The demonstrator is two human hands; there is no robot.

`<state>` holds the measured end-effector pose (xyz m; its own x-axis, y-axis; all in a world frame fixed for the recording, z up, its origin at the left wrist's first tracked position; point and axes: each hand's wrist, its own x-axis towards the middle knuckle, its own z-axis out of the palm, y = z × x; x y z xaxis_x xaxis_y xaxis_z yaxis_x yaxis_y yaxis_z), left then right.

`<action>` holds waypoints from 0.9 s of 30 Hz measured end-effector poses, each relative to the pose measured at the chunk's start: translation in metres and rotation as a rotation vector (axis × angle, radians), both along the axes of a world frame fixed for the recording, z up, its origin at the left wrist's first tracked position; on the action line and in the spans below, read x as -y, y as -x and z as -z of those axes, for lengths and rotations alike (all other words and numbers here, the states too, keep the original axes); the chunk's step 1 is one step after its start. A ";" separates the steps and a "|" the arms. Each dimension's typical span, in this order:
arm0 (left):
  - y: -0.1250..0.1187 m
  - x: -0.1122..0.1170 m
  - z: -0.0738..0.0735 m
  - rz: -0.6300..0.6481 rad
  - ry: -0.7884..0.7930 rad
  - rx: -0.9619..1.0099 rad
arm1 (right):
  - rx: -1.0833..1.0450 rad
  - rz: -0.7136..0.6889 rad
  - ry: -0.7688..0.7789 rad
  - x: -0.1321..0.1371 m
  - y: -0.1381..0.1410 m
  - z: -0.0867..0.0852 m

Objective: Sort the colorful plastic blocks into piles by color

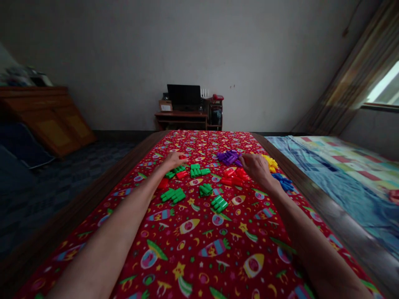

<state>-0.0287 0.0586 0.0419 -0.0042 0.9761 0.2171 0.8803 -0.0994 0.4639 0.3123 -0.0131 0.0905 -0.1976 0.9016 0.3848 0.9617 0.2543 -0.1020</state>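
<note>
Plainly, both arms reach forward over the red patterned cloth [202,249], the hands well apart. The left hand [174,160] is turned palm inward, its thumb and fingers pinching a small red block [182,157]. Just under that grip lie green blocks [179,169], with a loose red piece [181,175] beside them; a joined green cluster [198,170] sits a little to its right, and more green groups [173,195] lie nearer the body.

The right hand [255,164] is bent at the wrist, knuckles up, fingertips curled beside the purple pile [228,157]; whether they grasp a piece I cannot tell. A red pile [235,177] lies left of and nearer than these fingers, yellow blocks [270,163] and blue blocks [283,182] right of the hand.

Far beyond both hands stands a cardboard box [166,106], its contents hidden.
</note>
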 end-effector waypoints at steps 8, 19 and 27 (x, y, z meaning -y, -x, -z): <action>-0.083 0.070 -0.028 0.312 0.359 0.759 | -0.352 -0.705 0.072 0.015 0.025 0.005; -0.071 0.126 -0.014 0.326 0.066 0.168 | -0.068 -0.462 0.289 0.000 -0.005 -0.001; 0.009 0.125 -0.017 0.149 0.001 -0.269 | 0.187 -0.204 0.448 0.001 -0.021 -0.006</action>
